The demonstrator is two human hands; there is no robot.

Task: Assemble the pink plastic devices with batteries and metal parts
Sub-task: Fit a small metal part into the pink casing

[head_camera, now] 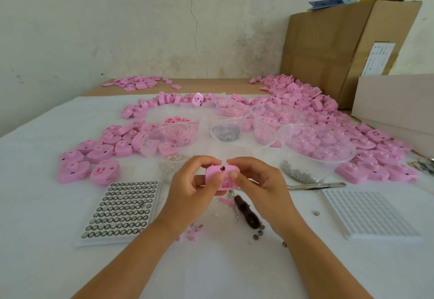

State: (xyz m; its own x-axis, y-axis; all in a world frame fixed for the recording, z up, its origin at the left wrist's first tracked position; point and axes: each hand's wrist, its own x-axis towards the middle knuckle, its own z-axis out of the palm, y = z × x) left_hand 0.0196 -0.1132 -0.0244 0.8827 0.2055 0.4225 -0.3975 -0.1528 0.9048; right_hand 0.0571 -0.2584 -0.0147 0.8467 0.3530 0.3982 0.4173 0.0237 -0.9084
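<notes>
Pink device [213, 171] partly covered; white box [399, 97] cut off right

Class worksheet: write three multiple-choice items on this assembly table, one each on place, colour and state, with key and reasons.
1. The battery tray lies: A on the person's left; B on the person's right; C far ahead.
2. The screwdriver handle is: A yellow; B dark; C white.
3. The pink device is: A lying untouched; B held in one hand; C held in both hands.
Key: 1A, it sits beside the left hand; 2B, it looks near black; 3C, the right hand and left hand both pinch it.
</notes>
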